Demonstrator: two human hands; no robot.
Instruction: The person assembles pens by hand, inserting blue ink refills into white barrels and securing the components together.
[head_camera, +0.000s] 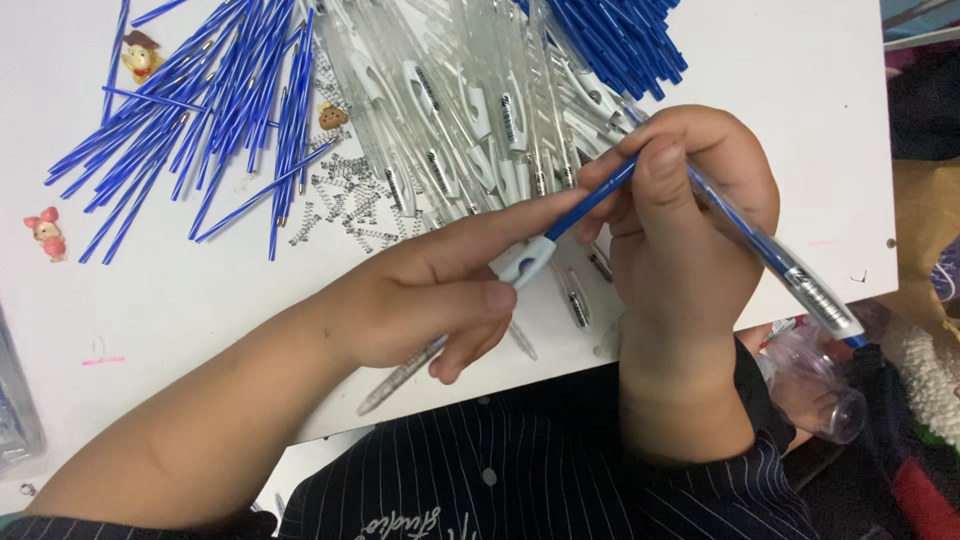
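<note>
- Pen barrel (520, 262), clear with white clip: gripped at clip end between thumb and forefinger of left hand (440, 300); lower end projecting below palm, over table edge.
- Blue refill (592, 200): entering upper end of pen barrel, pinched by fingertips of right hand (680, 230).
- Right hand also closed around finished pen (790, 265), clear body with blue core; pen slanting down and right past table edge, tip beyond white table (800, 90).
- Both hands clenched on their parts, touching each other above near edge of table.
- Pile of clear barrels (470, 110) directly behind hands, clips white, lying fanned and overlapping.
- Heap of small metal springs (350, 205) left of barrel pile, touching its edge.
- Loose blue refills (210, 100) spread at upper left; second bundle of refills (620, 35) at top centre-right.
- Small figurine (140, 55) at top left, pink figurine (47, 235) at left edge, brown figurine (332, 117) between refills and barrels.
- Dark pinstriped sleeve (740, 450) on right forearm; left forearm bare.
</note>
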